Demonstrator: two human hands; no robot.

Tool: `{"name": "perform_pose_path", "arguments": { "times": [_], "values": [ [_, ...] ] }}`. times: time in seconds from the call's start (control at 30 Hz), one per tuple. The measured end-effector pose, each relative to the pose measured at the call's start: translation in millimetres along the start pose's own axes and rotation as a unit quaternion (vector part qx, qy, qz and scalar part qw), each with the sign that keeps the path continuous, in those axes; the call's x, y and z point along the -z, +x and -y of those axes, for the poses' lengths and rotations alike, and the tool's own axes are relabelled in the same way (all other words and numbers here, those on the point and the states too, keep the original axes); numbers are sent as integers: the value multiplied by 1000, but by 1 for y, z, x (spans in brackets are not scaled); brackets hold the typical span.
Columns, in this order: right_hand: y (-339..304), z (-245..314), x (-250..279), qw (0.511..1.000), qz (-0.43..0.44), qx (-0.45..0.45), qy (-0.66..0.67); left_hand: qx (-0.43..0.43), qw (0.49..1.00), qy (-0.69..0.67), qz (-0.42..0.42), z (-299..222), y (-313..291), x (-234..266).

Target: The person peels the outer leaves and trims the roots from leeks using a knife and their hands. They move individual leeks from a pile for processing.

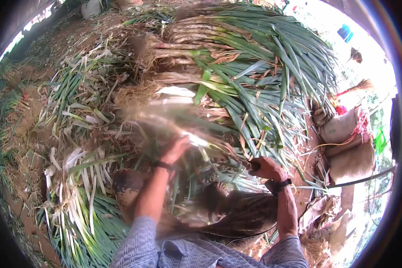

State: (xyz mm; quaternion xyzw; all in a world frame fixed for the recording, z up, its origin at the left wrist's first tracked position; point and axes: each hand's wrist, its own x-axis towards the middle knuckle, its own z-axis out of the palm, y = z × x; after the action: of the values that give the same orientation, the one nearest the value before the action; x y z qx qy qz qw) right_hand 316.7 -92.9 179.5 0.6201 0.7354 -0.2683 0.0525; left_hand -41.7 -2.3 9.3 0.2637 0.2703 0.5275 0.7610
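Note:
My left hand (176, 149), blurred by motion, is closed round the white shank of a green onion (195, 139). Its root end smears away to the upper left. To the right, the stalk runs on into brown, dry-looking leaves (230, 151). Where these end, my right hand (269, 169) is curled into a fist and appears to grip them; a small dark part shows at its fingers. Beyond both hands lies a large heap of green onions (254, 58), roots to the left and green leaves to the right.
Peeled green onions (82, 192) with white shanks lie at the lower left. Stripped leaves (82, 89) litter the brown ground beyond them. A brown rounded object (126, 185) stands beside my left forearm. Stuffed sacks (348, 143) and a thin dark pole (362, 178) are on the right.

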Motion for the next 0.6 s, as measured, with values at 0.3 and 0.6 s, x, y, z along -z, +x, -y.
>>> {"name": "perform_pose_path", "arguments": {
  "times": [0.3,0.6],
  "values": [
    [30,20,-17,991,-86,87,46,-5,999,-45,26,6,-6,-17],
    [56,50,-19,989,-108,102,23,45,998,22,-30,22,-10,-16]
  ]
}}
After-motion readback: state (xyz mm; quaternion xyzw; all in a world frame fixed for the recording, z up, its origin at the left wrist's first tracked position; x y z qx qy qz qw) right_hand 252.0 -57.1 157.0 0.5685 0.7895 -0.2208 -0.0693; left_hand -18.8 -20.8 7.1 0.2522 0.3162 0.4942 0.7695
